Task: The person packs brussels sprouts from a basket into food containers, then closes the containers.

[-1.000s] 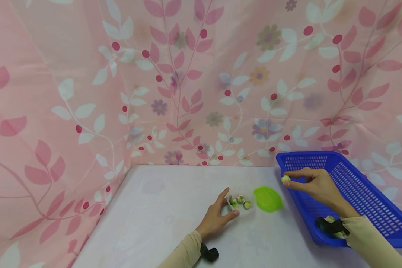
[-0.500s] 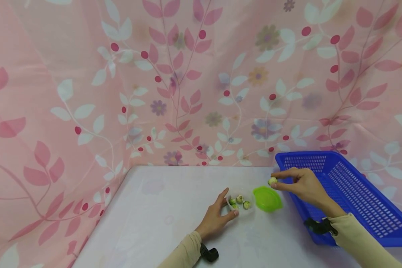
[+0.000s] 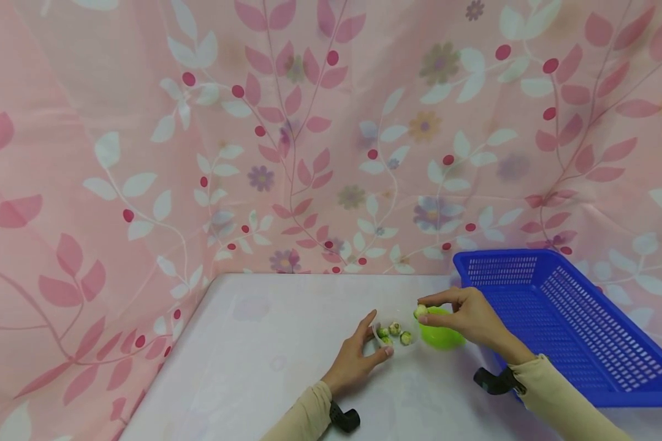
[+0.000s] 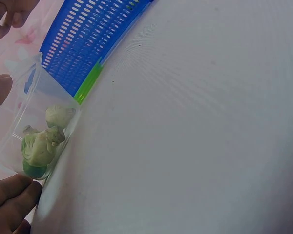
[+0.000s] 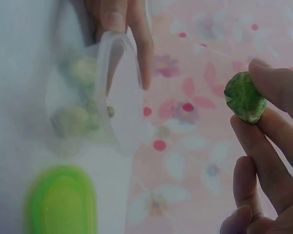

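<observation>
My left hand (image 3: 353,362) holds a clear plastic container (image 4: 27,97) on the white table, thumb on one side and fingers on the other. Several Brussels sprouts (image 3: 394,329) lie inside it. A single Brussels sprout (image 5: 245,97) is pinched between the thumb and fingertips of my right hand (image 3: 471,321). In the head view that hand is above the green lid (image 3: 441,337), just right of the container. The right wrist view shows the pinched sprout's leafy green side, apart from the container rim.
A blue perforated basket (image 3: 565,324) stands at the right of the white table (image 3: 243,361). Behind the table hangs a pink floral cloth (image 3: 320,122). Each wrist wears a black camera mount (image 3: 493,381) beside a beige sleeve.
My right hand has carried the sprout leftward from over the basket's edge to above the green lid, close to the container. My left hand has stayed in place.
</observation>
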### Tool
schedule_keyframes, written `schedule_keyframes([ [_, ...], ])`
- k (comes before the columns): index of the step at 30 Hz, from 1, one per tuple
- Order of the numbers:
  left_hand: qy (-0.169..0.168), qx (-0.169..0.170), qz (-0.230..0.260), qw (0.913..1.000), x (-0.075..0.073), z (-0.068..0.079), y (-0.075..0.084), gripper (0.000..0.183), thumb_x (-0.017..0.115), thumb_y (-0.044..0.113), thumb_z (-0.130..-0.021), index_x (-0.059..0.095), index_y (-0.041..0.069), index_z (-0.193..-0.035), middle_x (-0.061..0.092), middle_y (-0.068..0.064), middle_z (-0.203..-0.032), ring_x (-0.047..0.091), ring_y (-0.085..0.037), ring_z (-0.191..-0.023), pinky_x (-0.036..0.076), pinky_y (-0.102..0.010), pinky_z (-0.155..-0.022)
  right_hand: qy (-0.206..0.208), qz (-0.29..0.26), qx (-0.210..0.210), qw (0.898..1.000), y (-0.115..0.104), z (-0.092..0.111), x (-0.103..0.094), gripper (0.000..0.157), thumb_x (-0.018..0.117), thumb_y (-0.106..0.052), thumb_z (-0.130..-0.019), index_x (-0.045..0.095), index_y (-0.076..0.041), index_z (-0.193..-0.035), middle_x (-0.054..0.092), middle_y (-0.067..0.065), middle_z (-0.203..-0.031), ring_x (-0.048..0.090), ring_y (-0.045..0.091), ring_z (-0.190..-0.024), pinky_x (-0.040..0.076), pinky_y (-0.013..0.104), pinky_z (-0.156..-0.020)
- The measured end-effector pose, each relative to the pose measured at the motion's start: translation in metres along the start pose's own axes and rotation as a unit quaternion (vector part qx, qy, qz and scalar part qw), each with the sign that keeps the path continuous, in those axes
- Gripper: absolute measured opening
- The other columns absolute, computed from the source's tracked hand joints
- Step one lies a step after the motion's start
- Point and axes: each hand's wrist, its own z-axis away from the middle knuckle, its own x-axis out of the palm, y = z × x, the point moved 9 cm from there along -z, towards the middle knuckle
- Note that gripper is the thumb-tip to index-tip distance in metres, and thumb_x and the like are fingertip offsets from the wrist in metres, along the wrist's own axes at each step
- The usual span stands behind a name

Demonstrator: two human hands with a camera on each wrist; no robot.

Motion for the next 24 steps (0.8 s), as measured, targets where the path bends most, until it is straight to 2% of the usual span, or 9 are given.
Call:
schedule_keyframes([
  [5,0.0,-0.001,-0.002,1.0,0.0,-0.001,-0.001,0.087,0.069,0.052,-0.101,0.021,0.028,-0.171,0.053,-0.021,-0.159,0.051,-0.03,-0.149,0.035,-0.061,-0.123,-0.016,-0.01,-0.003,1.0,-0.002,0.0,0.025,0.029,0.094,-0.035,-0.081,0.086,-0.025,-0.108,0.08,-0.003,-0.104,0.059,0.011,-0.083,0.04,0.026,-0.061],
  [12,0.007,0.007,-0.011,0.9999,-0.003,0.001,0.0,0.085,0.07,0.05,-0.101,0.023,0.033,-0.17,0.054,-0.022,-0.157,0.051,-0.033,-0.148,0.036,-0.063,-0.122,-0.026,-0.006,-0.013,1.0,0.0,-0.002,0.051,0.031,0.094,-0.031,-0.081,0.086,-0.017,-0.108,0.082,-0.002,-0.103,0.063,0.01,-0.091,0.044,0.025,-0.07],
  [15,0.007,0.006,-0.011,0.9999,-0.002,0.0,0.0,0.085,0.069,0.05,-0.101,0.022,0.034,-0.17,0.054,-0.022,-0.157,0.052,-0.031,-0.148,0.037,-0.062,-0.122,-0.027,0.011,-0.002,1.0,0.005,-0.003,0.058,0.033,0.094,-0.031,-0.081,0.086,-0.015,-0.109,0.083,-0.002,-0.104,0.066,0.017,-0.097,0.049,0.03,-0.078],
  [19,0.007,0.013,-0.011,0.9998,-0.001,0.0,0.0,0.085,0.07,0.049,-0.102,0.023,0.029,-0.17,0.055,-0.021,-0.157,0.052,-0.03,-0.147,0.037,-0.061,-0.121,-0.028,0.034,0.012,0.999,0.012,-0.003,0.063,0.035,0.094,-0.032,-0.081,0.086,-0.015,-0.11,0.083,-0.002,-0.106,0.067,0.024,-0.103,0.051,0.04,-0.084],
  [24,0.011,0.024,-0.018,0.9995,-0.002,-0.001,0.0,0.086,0.071,0.046,-0.102,0.023,0.025,-0.17,0.057,-0.02,-0.155,0.054,-0.031,-0.146,0.039,-0.061,-0.121,-0.028,0.07,-0.007,0.997,0.018,-0.007,0.068,0.031,0.093,-0.029,-0.082,0.086,-0.015,-0.109,0.083,-0.003,-0.105,0.069,0.029,-0.107,0.052,0.053,-0.093],
])
